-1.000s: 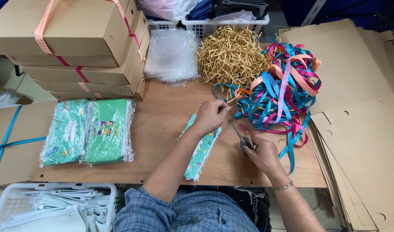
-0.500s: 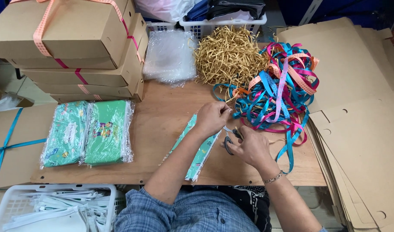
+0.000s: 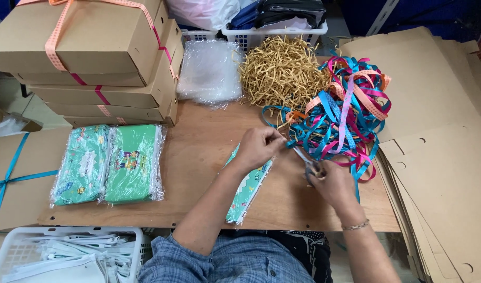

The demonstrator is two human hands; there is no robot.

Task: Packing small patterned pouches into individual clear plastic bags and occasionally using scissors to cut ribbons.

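Person is sitting at a wooden table (image 3: 198, 157), both forearms reaching out over it.

Left hand (image 3: 258, 148) is curling shut, fingers pinching a blue ribbon (image 3: 292, 142) at its end, just at the near edge of the ribbon pile. Hand is hovering over a green patterned pouch (image 3: 245, 194) that is lying slantwise on the table, running from under the hand toward 6 o'clock, partly hidden by the forearm.

Right hand (image 3: 332, 183) is closing around the handles of a pair of scissors (image 3: 306, 160). Blades are pointing toward 10 o'clock, at the ribbon held by the left hand; tips are sitting just beside the pinched end. Cannot tell whether the blades are touching it. A thin bracelet (image 3: 355, 226) is showing on the right wrist.

Ribbon pile (image 3: 345, 112) is sprawling at 1 o'clock from the hands: blue, pink and orange strands tangled together. Touching it at 12 o'clock, a heap of gold shredded paper (image 3: 279, 71). Clear plastic bags (image 3: 209, 73) are lying at 11 o'clock.

At 9 o'clock, two green packets (image 3: 109, 163) in clear wrap are lying side by side. Behind them, at 10 o'clock, cardboard boxes (image 3: 93, 57) are stacked, tied with pink ribbon. Flat cardboard sheets (image 3: 439, 157) are piling up at 3 o'clock. A white basket (image 3: 62, 257) is sitting at 7 o'clock, below the table edge.
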